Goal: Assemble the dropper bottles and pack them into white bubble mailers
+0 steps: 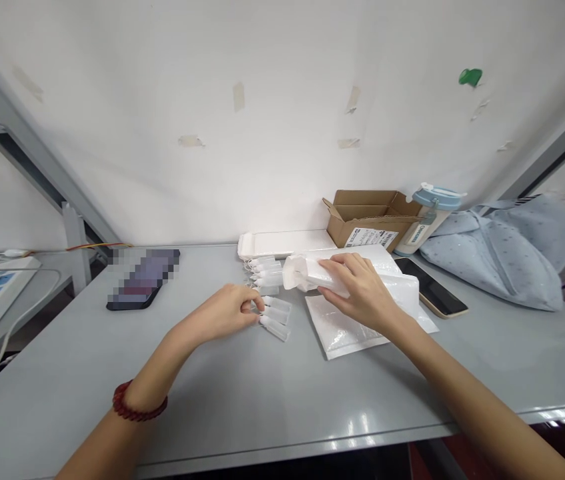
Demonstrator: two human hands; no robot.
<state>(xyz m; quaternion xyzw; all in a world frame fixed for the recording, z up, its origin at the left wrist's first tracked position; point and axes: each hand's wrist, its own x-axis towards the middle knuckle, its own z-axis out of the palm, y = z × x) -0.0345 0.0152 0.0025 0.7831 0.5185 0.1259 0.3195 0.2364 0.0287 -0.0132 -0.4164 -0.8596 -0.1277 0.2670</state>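
My right hand (357, 287) grips a white padded mailer (315, 272) from above, holding it over the table with its open mouth facing left. Beneath it lie more flat white padded mailers (342, 333). Small translucent plastic bottles (265, 272) with thin loops at their necks lie in a row left of the mailer's mouth. Nearer to me, several more of these bottles (276, 327) fan out beside my left hand (235, 310). Its thumb and fingertips are pinched together at their neck ends; whether a loop is between them is too small to tell.
Behind the bottles lies a long white package (287, 241). An opened cardboard box (372, 213), a blue-lidded cup (425, 217) and a light-blue cloth bag (502, 260) stand along the back right. Phones lie at left (145, 280) and right (435, 290) on the grey table (242, 413).
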